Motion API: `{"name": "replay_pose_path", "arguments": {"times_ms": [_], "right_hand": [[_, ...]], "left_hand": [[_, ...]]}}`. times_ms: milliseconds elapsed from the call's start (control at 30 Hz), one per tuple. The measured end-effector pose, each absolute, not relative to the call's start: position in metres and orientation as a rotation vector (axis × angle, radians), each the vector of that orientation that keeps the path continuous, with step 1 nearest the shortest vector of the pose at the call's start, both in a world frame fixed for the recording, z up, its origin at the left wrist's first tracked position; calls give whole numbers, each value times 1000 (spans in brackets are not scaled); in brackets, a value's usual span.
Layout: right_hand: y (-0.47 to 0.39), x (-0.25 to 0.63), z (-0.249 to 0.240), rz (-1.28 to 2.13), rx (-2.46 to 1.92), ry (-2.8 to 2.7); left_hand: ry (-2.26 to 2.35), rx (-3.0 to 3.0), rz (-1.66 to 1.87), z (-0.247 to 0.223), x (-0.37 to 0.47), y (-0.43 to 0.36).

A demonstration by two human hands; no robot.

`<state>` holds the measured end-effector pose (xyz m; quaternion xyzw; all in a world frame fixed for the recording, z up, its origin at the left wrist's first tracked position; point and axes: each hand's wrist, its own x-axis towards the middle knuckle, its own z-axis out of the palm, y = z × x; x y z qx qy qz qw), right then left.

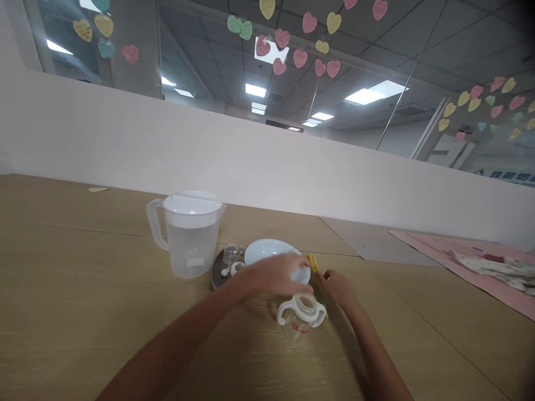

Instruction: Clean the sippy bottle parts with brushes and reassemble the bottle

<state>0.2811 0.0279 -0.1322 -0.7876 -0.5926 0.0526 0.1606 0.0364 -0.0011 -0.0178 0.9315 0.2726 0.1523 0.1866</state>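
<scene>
Head view, looking forward and down over a pale wood-grain tabletop with a white partition wall behind it.

At centre bottom of the frame stands a small clear plastic baby bottle with a white collar and two looped white handles. Its neck is open, with no teat or cap fitted, so its assembly looks unfinished. Whether it holds any liquid cannot be told.

The left hand reaches in from the lower left and hovers just above and behind the bottle, fingers curled around something small and pale at its fingertips; what that is cannot be made out. The right hand comes in from the lower right and rests just beside the bottle. It is loosely curled near a yellow strip-like item, and whether it grips anything cannot be told.

Just behind the hands sits a shallow white round dish, apparently bare. To its left, a dark round tray carries small clear and white bottle parts, still loose.

Left of centre stands a translucent plastic jug with a handle and flat lid, lid on, filled most of the way with clear water.

At the right edge lies a pink mat with crumpled cloth on it.
</scene>
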Motion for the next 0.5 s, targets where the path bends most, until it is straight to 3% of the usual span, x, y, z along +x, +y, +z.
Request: {"name": "replay_pose_path", "arguments": {"times_ms": [67,167,367,500], "right_hand": [[34,280,-121,98,-2156,-1617],[48,265,-98,144,-1881,-1738],[84,218,-90,998,-1557,-2025],[103,210,-116,1217,-1643,-2030]], "left_hand": [[1113,2613,505,-7,19,19],[1521,2538,268,-9,-7,48],[1691,2314,-23,-46,-27,79],[1655,2269,79,-60,-25,85]]}}
